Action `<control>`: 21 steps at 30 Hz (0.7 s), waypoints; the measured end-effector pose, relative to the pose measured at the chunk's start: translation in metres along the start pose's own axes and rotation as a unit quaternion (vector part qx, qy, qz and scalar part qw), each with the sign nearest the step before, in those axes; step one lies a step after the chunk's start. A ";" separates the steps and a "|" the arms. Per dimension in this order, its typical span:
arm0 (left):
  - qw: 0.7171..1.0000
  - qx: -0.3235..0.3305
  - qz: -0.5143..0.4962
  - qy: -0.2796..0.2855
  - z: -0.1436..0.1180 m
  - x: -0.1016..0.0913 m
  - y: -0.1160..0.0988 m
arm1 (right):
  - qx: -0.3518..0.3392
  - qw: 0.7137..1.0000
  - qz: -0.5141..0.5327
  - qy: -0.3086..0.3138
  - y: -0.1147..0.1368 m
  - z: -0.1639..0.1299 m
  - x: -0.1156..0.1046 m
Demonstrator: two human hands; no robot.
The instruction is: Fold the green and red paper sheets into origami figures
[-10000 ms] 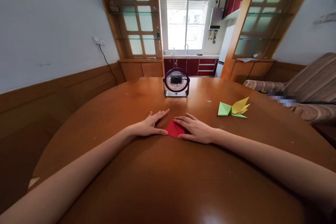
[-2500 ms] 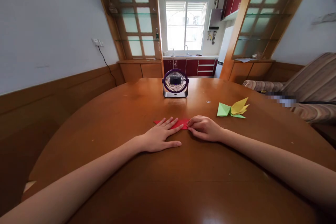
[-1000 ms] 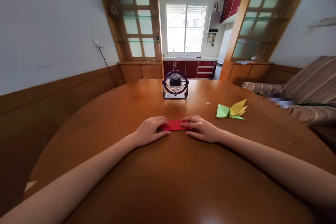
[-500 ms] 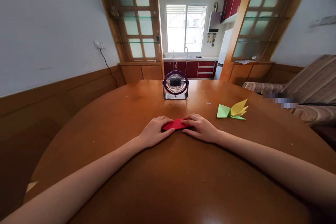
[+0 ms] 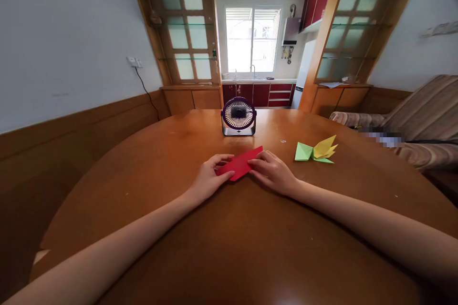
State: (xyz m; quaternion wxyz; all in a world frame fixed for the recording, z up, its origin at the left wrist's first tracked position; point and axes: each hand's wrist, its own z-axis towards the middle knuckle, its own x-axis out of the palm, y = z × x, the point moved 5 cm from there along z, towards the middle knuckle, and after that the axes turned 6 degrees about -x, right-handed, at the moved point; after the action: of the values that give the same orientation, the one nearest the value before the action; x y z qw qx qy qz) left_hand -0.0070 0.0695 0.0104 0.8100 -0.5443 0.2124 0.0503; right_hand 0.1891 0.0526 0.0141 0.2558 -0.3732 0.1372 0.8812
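Observation:
A folded piece of red paper (image 5: 240,164) is held between both hands just above the round wooden table (image 5: 229,228), tilted with its far right corner raised. My left hand (image 5: 209,180) pinches its near left end. My right hand (image 5: 272,171) grips its right side. Both hands are close together in the middle of the table.
A small purple desk fan (image 5: 238,116) stands beyond the hands, facing me. Folded green and yellow paper shapes (image 5: 315,150) lie to the right. A striped sofa (image 5: 415,124) is at the far right, a wood-panelled wall at the left.
The red paper lay flat as a strip under both hands a second ago; now it is lifted and turned diagonally, its far corner pointing toward the fan.

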 end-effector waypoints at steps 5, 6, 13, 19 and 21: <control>0.992 -0.034 -0.117 -0.039 -0.001 0.000 0.006 | 0.041 0.997 0.063 -0.022 -0.001 0.000 -0.003; 0.989 -0.037 -0.136 -0.038 -0.001 0.001 0.005 | 0.058 0.994 0.089 -0.027 -0.003 0.000 -0.002; 0.986 -0.014 -0.167 0.015 -0.006 0.013 -0.005 | 0.233 0.900 0.360 -0.077 -0.019 -0.003 0.015; 0.995 0.052 -0.075 0.036 -0.013 0.017 -0.015 | 0.315 0.783 0.525 -0.109 -0.019 -0.004 0.021; 0.995 0.089 -0.029 0.039 -0.016 0.018 -0.020 | 0.332 0.754 0.554 -0.123 -0.019 -0.004 0.021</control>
State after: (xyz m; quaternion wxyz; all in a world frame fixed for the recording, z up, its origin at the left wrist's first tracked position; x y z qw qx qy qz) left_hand 0.0107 0.0442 0.0151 0.8471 -0.4780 0.2316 -0.0140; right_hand 0.1896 0.0745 -0.0051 -0.1541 -0.0118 0.5712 0.8061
